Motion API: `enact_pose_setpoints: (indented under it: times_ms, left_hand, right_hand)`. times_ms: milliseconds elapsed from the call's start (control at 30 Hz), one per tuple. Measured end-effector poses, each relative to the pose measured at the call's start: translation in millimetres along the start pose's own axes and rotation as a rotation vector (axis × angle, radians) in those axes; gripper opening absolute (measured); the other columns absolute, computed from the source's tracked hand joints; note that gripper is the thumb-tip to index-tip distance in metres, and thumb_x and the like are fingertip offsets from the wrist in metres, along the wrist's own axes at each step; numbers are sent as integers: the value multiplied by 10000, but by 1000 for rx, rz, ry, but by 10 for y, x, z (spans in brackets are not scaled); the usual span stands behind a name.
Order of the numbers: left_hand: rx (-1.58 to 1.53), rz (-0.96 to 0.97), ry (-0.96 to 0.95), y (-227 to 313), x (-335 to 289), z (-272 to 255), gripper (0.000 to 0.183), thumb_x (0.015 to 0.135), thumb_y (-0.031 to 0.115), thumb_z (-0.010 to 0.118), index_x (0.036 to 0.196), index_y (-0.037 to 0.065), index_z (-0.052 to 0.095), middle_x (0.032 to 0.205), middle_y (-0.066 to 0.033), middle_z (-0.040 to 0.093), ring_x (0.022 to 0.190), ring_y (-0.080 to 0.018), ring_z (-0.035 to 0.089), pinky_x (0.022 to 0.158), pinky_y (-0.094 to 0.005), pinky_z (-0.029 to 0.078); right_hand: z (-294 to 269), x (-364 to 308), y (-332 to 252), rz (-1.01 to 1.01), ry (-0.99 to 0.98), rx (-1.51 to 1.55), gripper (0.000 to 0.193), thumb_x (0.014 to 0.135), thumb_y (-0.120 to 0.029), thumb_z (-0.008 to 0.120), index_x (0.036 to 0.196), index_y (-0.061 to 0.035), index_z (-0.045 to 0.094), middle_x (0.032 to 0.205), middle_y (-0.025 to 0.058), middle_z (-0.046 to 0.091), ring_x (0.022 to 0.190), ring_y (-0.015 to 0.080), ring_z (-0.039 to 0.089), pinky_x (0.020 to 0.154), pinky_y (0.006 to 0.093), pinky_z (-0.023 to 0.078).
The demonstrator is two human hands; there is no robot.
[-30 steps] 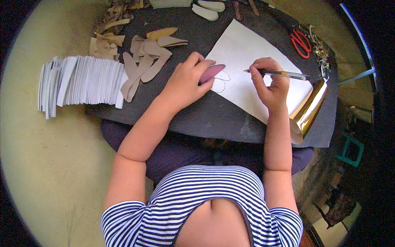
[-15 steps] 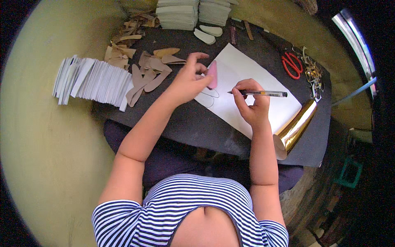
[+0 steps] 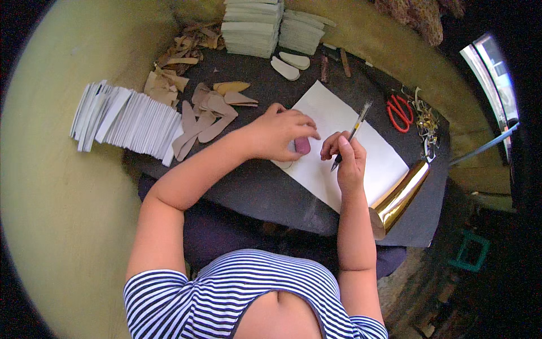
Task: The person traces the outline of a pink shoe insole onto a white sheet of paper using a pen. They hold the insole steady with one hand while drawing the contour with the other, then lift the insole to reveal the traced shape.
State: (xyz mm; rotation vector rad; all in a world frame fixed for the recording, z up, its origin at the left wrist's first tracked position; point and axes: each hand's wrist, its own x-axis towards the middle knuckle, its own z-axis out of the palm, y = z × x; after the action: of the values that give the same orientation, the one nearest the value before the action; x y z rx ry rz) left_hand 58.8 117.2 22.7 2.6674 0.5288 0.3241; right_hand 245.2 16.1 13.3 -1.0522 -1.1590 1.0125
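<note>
A pink-mauve, round-ended flat template (image 3: pixel 303 146) is in my left hand (image 3: pixel 279 133), its fingers curled over it so that most of it is hidden. Its visible end sits low over the white sheet (image 3: pixel 324 110). Part of a drawn curved outline (image 3: pixel 289 165) shows on the sheet just below that hand. My right hand (image 3: pixel 351 164) grips a pen (image 3: pixel 360 121) with a clear barrel. The pen stands steeply, tip down and apart from the outline, over the sheet's right half. One end of the sheet curls into a shiny gold roll (image 3: pixel 403 198).
Red-handled scissors (image 3: pixel 400 113) lie beside gold and white scraps (image 3: pixel 428 121). Stacked white pieces (image 3: pixel 251 28) stand at the back, with two loose white sole shapes (image 3: pixel 285 69) before them. Tan cut-outs (image 3: pixel 212 110) and a long row of white pieces (image 3: pixel 132 118) are at left.
My left hand has shifted right and nearer, its fingers now closed over the template. My right hand has moved slightly nearer, and the pen has swung from nearly level to steep.
</note>
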Motion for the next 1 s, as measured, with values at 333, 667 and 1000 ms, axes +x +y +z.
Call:
enact_pose_setpoints:
  times_ms: [333,667,1000]
  left_hand:
    - [85,-21,34,-109,-114,176,383,766,392,711,1067,173,621,1147,-31,572,1134,-233,531,967,-571,327]
    - [-116,-206,-146,-352,-286,-280,516,747,334,713,1221,164,604,1313,-29,548,1234,-261,471,1021,-534,310]
    - [-149,-216,-152,-385,-343,-270,450,765,207,678,1201,133,593,1342,-37,529,1267,-264,439,1037,-558,293]
  right_hand:
    - [56,438,122,540,59,-152,409,972,-394,393,723,-84,488,611,54,504,522,150,461,493,284,344]
    - [132,337,86,323,356,-27,447,1027,-472,349,1082,-74,544,514,-17,386,419,78,325,381,242,235]
    - [181,201,153,-139,-116,-615,269,738,7,720,970,-74,612,898,104,663,843,279,648,784,362,508]
